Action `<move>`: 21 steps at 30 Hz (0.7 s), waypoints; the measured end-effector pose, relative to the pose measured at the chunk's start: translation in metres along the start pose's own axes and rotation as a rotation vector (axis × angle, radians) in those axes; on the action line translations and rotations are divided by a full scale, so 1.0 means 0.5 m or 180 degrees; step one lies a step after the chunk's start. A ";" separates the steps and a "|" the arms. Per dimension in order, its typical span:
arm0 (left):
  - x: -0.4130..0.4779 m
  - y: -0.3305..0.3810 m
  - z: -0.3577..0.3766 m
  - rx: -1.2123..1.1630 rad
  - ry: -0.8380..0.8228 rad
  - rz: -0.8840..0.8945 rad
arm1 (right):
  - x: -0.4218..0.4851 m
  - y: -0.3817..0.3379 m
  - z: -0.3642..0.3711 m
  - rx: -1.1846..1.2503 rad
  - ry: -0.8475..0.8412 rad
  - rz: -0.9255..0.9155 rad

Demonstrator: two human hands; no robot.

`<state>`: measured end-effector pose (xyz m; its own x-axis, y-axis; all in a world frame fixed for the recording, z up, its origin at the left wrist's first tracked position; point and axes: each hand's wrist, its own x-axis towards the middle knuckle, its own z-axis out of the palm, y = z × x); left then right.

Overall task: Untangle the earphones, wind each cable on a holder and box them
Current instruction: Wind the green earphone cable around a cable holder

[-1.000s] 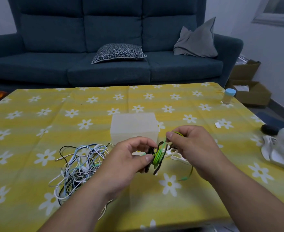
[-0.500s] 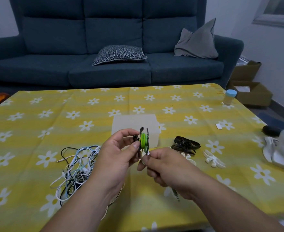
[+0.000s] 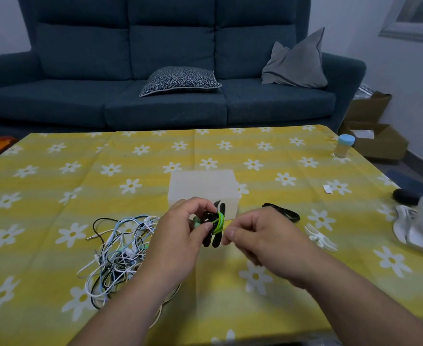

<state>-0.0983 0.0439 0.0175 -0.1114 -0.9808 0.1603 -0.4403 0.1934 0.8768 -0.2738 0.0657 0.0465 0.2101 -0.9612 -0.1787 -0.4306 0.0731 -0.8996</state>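
Up and sideways goes the right hand (image 3: 260,238), from under the black holder (image 3: 216,237) to just beside it, pinching the green cable (image 3: 221,219). The left hand (image 3: 178,236) grips the holder above the table (image 3: 55,171), in front of the white box (image 3: 203,186). A cable tangle (image 3: 120,248) lies to the left.
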 end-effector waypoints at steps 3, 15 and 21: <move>-0.005 0.011 -0.004 -0.0147 -0.0197 -0.0010 | 0.007 0.009 -0.027 0.0108 0.0373 0.0044; -0.020 0.039 0.001 -0.1221 -0.0920 -0.0253 | 0.016 0.021 -0.050 0.0789 0.0652 0.0362; -0.023 0.041 -0.001 -0.1184 -0.1091 -0.0269 | 0.018 0.014 -0.048 0.1749 0.0150 0.0897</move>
<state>-0.1054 0.0593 0.0338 -0.4023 -0.9153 -0.0213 -0.1204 0.0299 0.9923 -0.2960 0.0509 0.0483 0.1096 -0.8949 -0.4326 0.0537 0.4400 -0.8964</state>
